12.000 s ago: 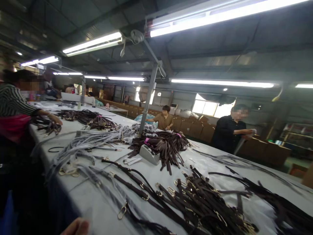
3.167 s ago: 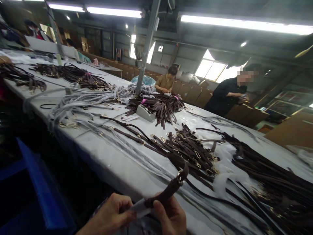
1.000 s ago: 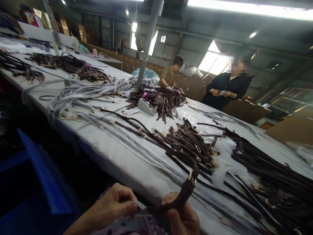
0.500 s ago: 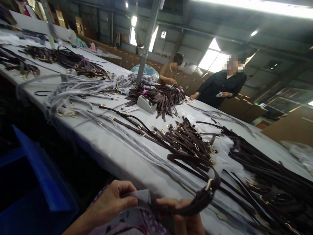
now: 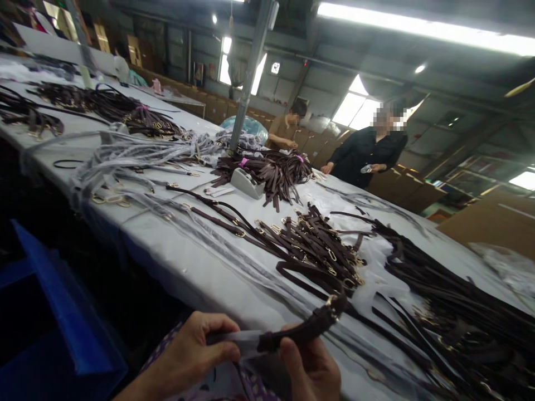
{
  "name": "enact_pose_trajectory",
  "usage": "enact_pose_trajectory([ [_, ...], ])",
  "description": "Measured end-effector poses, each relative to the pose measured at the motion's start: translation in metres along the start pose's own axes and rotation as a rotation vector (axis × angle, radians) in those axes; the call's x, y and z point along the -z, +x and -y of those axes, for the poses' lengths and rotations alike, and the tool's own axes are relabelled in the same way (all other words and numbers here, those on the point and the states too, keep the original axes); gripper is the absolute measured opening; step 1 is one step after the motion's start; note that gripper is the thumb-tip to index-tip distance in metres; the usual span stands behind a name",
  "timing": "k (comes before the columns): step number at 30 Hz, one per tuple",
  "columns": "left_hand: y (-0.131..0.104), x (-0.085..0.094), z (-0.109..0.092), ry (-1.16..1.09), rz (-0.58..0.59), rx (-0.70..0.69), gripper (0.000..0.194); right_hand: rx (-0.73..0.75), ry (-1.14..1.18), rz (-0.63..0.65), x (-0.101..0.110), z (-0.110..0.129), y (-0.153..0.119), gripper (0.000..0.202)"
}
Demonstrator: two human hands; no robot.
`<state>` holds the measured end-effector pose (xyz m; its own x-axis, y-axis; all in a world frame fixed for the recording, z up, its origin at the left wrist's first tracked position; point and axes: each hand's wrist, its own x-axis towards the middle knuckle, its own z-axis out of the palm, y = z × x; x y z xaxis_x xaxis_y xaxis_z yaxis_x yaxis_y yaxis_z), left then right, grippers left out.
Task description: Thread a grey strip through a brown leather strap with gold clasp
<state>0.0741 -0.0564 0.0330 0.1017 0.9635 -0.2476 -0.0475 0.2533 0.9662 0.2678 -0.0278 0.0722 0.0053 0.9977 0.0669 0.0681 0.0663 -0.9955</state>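
My left hand [image 5: 194, 348] pinches a translucent plastic sleeve [image 5: 249, 337] between thumb and fingers at the table's near edge. My right hand [image 5: 313, 365] grips a dark brown leather strap [image 5: 298, 334], its thumb on the near side. The strap's tip lies against the sleeve; whether it sits inside I cannot tell. A gold buckle [image 5: 331, 301] shows at the strap's upper bend, and more strap loops back onto the table. Close beyond lies a pile of short brown straps [image 5: 317, 245] with gold rings and clips.
Long dark straps [image 5: 451, 284] cover the table's right side. Plastic-sleeved straps [image 5: 209, 239] run along the near edge. A grey dispenser [image 5: 246, 184] stands near bundled straps [image 5: 276, 172] and a metal post [image 5: 248, 78]. Two people work across the table. A blue bin [image 5: 67, 312] is at lower left.
My right hand has turned, bringing the thumb into view and the strap's tip up against the sleeve. The buckle bend has dropped and moved left. My left hand keeps its pinch.
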Motion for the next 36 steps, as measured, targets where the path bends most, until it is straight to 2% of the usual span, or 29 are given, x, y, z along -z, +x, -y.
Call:
enact_pose_trajectory([
  [2,0.006,-0.001,-0.014,0.007,0.034,-0.045,0.021,-0.009,0.004,0.031,-0.004,0.006,0.007,0.037],
  [4,0.014,0.000,-0.040,-0.007,0.072,-0.110,0.020,0.034,-0.002,0.103,-0.010,0.018,0.018,0.036],
  [6,0.021,0.002,-0.075,-0.035,0.111,-0.182,0.022,0.102,0.038,0.182,-0.015,0.038,0.035,0.032],
  [8,0.025,0.006,-0.115,-0.040,0.154,-0.264,0.028,0.133,0.189,0.289,-0.018,0.064,0.056,0.029],
  [11,0.022,0.014,-0.170,0.116,0.181,-0.394,0.028,-0.017,0.537,0.400,-0.015,0.110,0.085,0.042],
  [13,0.019,0.021,-0.197,0.301,0.155,-0.486,0.021,-0.145,0.686,0.362,-0.010,0.139,0.101,0.055],
  [14,0.019,0.025,-0.208,0.385,0.128,-0.521,0.019,-0.157,0.709,0.328,-0.007,0.154,0.107,0.057],
  [16,0.021,0.036,-0.226,0.491,0.066,-0.563,0.021,-0.054,0.654,0.315,-0.005,0.184,0.116,0.050],
  [19,0.024,0.059,-0.253,0.514,0.048,-0.605,0.031,0.215,0.414,0.463,-0.010,0.234,0.127,0.039],
  [22,0.015,0.081,-0.285,0.439,0.084,-0.675,0.042,0.484,0.177,0.626,-0.028,0.290,0.136,0.038],
  [25,-0.005,0.098,-0.318,0.387,-0.027,-0.785,0.050,0.792,-0.021,0.669,-0.056,0.338,0.140,0.027],
  [27,-0.019,0.107,-0.335,0.385,-0.114,-0.838,0.052,0.934,-0.117,0.681,-0.078,0.360,0.137,0.019],
  [30,-0.034,0.119,-0.349,0.338,-0.174,-0.847,0.056,0.990,-0.105,0.737,-0.115,0.372,0.131,0.016],
  [34,-0.039,0.134,-0.347,0.170,-0.239,-0.898,0.052,1.048,-0.027,0.755,-0.158,0.364,0.125,0.014],
  [36,-0.039,0.141,-0.341,0.155,-0.288,-0.934,0.051,1.094,-0.106,0.721,-0.172,0.360,0.122,0.013],
])
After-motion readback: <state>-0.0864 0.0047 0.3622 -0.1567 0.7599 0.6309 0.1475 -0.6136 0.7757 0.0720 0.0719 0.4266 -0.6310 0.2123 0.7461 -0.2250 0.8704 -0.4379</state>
